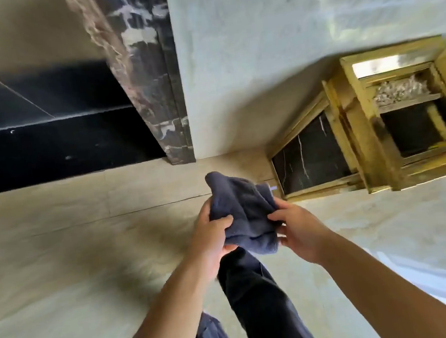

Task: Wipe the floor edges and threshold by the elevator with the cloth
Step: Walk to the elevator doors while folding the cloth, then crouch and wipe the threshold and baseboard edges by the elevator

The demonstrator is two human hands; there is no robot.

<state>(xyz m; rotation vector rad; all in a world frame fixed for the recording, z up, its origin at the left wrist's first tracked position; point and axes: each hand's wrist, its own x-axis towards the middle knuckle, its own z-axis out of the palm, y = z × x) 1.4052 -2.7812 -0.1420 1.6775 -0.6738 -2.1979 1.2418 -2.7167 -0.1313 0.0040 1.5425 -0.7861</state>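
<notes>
Head view: crumpled dark blue terry cloth (pixel 244 210) held above the beige tiled floor (pixel 59 241), left hand (pixel 212 238) fingers clamped on its left edge, right hand (pixel 300 232) pinching its right edge, dark marble pillar (pixel 152 80) far left

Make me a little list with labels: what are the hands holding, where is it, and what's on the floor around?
cloth: dark blue cloth, bunched up, held in the air above the floor
left hand: left hand grips the cloth's left side
right hand: right hand pinches its right side
floor: pale beige tile floor, cloth not touching it
dark area: black floor strip beside a dark marble frame
wall: pale wall
wooden thing: yellow wooden frame at the right
</notes>
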